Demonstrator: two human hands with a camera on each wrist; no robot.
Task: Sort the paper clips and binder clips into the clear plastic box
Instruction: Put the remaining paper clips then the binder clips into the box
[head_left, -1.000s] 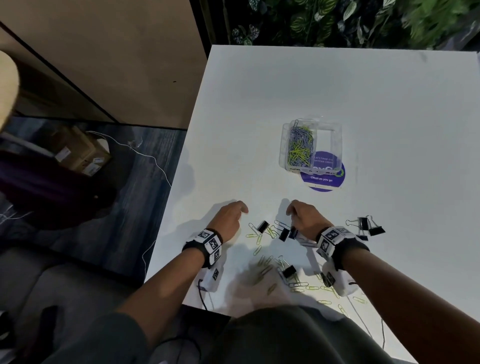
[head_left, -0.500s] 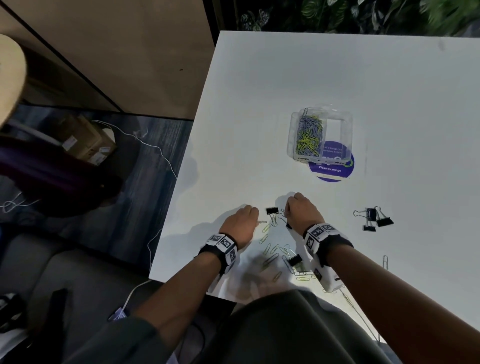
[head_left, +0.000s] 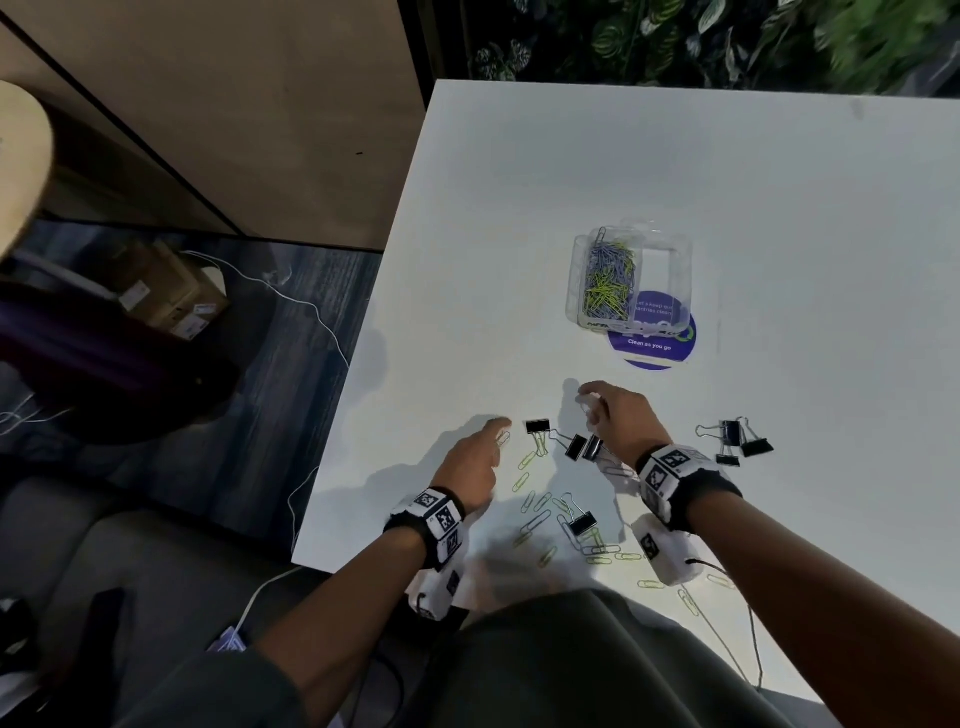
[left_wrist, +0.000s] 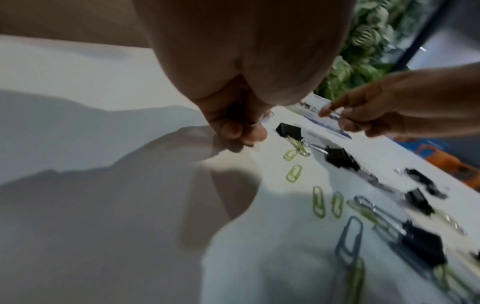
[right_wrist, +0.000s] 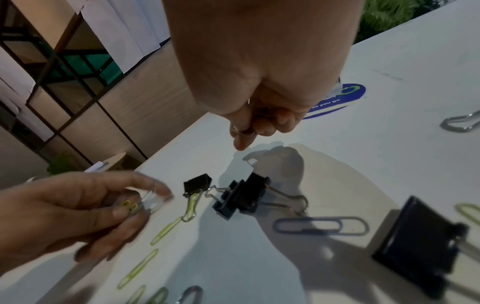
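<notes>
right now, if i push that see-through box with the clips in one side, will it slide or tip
Probably slide: the box sits low and flat on the smooth white table. It looks thin-walled and light, so it may skid easily. The paper clips fill only its left compartment, so a push there might turn it slightly.

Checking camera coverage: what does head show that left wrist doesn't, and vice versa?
Head only: the clear plastic box with paper clips in its left compartment, and the cluster of binder clips off to the right.

Left wrist only: the left hand pinching paper clips between its fingertips, from close up.

Both: the right hand pinching clips, the black binder clip between the hands, and the loose green paper clips on the white table.
</notes>
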